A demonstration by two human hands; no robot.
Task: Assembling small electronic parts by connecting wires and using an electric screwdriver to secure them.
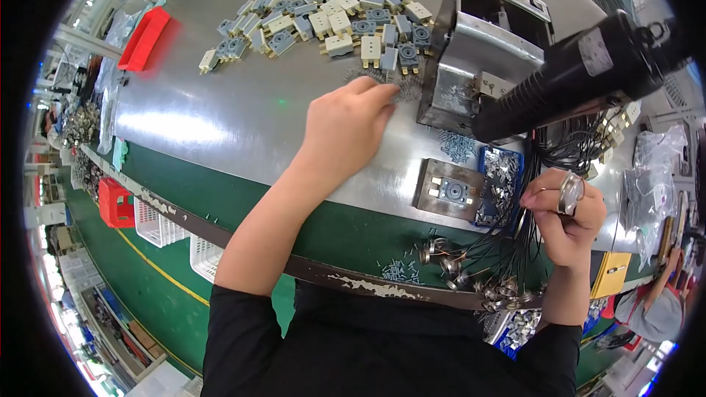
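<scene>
My left hand (346, 129) reaches over the steel tabletop with its fingers bent together at a heap of small coil springs (408, 90). Whatever its fingertips pinch is hidden. On the right, my right hand (566, 224) is closed, with a round silver metal part (571, 193) lodged against its fingers. Its thumb and index finger pinch together beside a blue tray (521, 176) of small metal pieces. Between the hands, a grey switch housing (450, 190) sits face up in a metal fixture block (426, 185).
Many cream and grey housings (338, 22) lie piled at the back. A black power screwdriver (566, 73) slants in front of a metal box (471, 37). Screws (457, 145), black wires (566, 151) and round metal parts (448, 261) lie nearby. A red bin (145, 39) stands far left.
</scene>
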